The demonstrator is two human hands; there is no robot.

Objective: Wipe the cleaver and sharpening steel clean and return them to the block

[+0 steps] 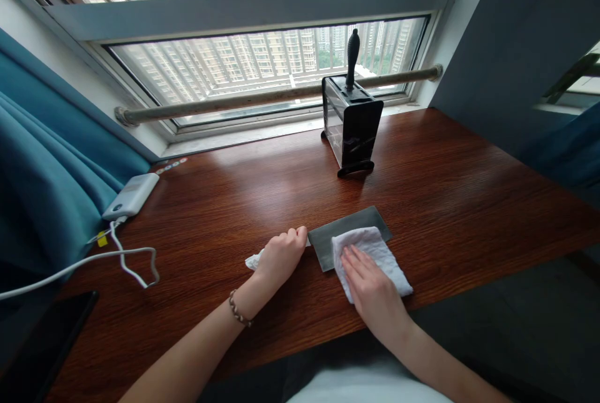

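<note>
A cleaver (325,239) with a broad, grey rectangular blade lies near the table's front edge. My left hand (284,253) is closed in a fist at the blade's left end, around the handle, which the fingers hide. Some crumpled white material (254,260) pokes out from under that fist. On the right half of the blade rests a folded white cloth (382,253), covering part of it and hanging over its near edge. My right hand (370,281) presses the cloth down with its fingers held together.
A black knife block (360,134) with clear sides stands farther back, a black handle (353,56) rising from it. A white power bank (132,195) with a white cable (119,253) lies at the left by the blue curtain (56,172). A dark flat device (51,340) sits front left.
</note>
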